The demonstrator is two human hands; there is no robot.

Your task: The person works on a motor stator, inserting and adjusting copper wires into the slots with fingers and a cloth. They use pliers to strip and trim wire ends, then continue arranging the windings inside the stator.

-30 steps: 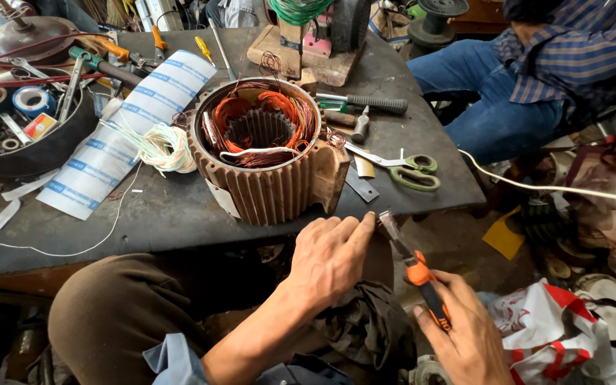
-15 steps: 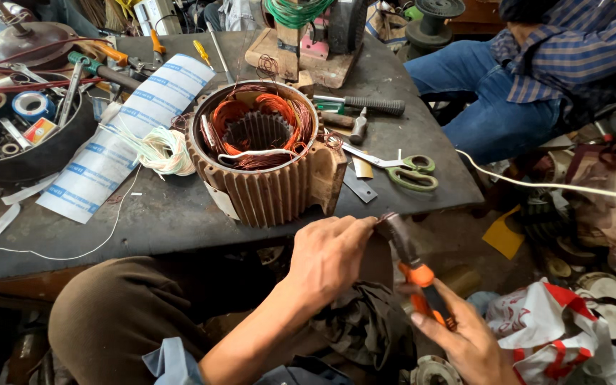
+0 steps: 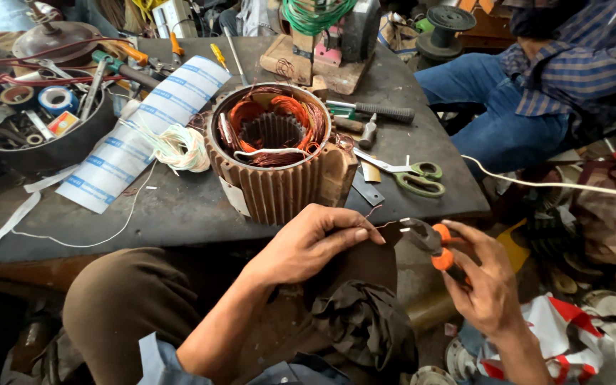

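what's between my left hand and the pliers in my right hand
In the head view, a thin copper wire runs from the left hand to the orange-handled pliers in the right hand.

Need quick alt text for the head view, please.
Left hand pinches a thin copper wire while the right hand holds orange-handled pliers to it. Behind, a ribbed brown motor stator stands on the dark worktable.

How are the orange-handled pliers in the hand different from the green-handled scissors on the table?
The pliers have orange grips and are held in the right hand, off the table; the scissors have green loop handles and lie flat, untouched. The pliers' jaws are short and dark, the scissors' blades long and bright. Both are two-handled hand tools.
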